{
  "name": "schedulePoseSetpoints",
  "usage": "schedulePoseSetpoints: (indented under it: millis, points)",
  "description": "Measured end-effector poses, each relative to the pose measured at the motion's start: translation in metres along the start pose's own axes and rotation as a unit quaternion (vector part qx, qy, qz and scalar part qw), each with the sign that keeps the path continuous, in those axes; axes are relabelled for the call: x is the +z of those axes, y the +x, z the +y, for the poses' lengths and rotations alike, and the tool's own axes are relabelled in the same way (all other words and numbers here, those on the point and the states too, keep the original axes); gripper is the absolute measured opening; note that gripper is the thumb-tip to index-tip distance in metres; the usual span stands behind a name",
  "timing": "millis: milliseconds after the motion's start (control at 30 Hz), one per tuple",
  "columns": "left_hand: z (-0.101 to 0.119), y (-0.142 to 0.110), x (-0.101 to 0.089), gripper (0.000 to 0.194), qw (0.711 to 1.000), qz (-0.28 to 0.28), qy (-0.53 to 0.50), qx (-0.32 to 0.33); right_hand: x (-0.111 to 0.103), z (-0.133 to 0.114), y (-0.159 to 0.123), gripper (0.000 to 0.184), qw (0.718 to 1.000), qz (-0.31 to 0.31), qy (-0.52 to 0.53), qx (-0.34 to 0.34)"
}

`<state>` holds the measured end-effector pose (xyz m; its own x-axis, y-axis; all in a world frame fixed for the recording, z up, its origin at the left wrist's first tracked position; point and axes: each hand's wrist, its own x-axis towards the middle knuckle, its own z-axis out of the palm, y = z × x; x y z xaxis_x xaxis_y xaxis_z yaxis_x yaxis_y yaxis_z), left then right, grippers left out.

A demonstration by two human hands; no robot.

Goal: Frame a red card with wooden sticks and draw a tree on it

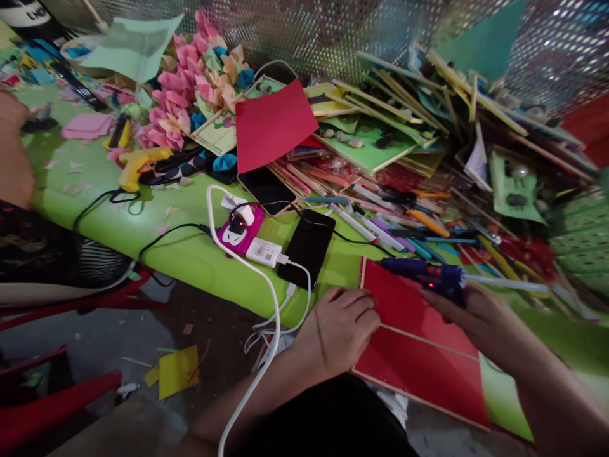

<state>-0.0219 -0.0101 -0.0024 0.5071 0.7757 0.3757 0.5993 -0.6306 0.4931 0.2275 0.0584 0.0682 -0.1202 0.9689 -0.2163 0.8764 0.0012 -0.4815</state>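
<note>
My right hand (480,317) is wrapped round the grip of a dark blue glue gun (423,273). A small red light glows on the gun, and a whitish glue stick (507,283) juts from its back end. The nozzle points left, near the upper left corner of a red card (423,374). Thin wooden sticks run along edges of this card and across its middle. My left hand (340,330) is closed over the card's left edge with the fingers curled; the thumb is hidden.
Beside my left hand lies a black phone (308,247) and a pink power strip (242,231) with white cables. Pens and scissors (425,219) crowd the table behind, below stacked cards (371,143). Folded paper flowers (181,89) stand farther left. Another person's arm (14,146) shows at the left edge.
</note>
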Motion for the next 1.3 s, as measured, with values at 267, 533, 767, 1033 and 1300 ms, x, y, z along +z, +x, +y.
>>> schedulePoseSetpoints:
  millis: [267,533,767,1033,1300]
  points:
    - [-0.001,0.000,0.000,0.015,1.000,0.006,0.003,0.004,-0.003,0.005,0.001,0.060,1.000,-0.004,-0.013,0.010]
    - [-0.001,-0.001,-0.001,0.015,1.000,0.001,0.000,0.003,-0.005,0.019,-0.006,0.062,0.999,-0.018,-0.017,0.034]
    - [0.000,0.001,-0.003,0.015,1.000,-0.005,-0.008,0.000,-0.001,0.001,0.000,0.060,1.000,-0.004,-0.013,-0.002]
    - [-0.001,-0.001,0.000,0.016,1.000,-0.012,0.000,-0.001,-0.011,0.018,-0.009,0.061,1.000,-0.018,-0.019,0.017]
    - [0.000,0.001,-0.002,0.017,1.000,-0.010,-0.003,-0.002,-0.005,0.012,-0.008,0.062,1.000,-0.001,-0.020,0.004]
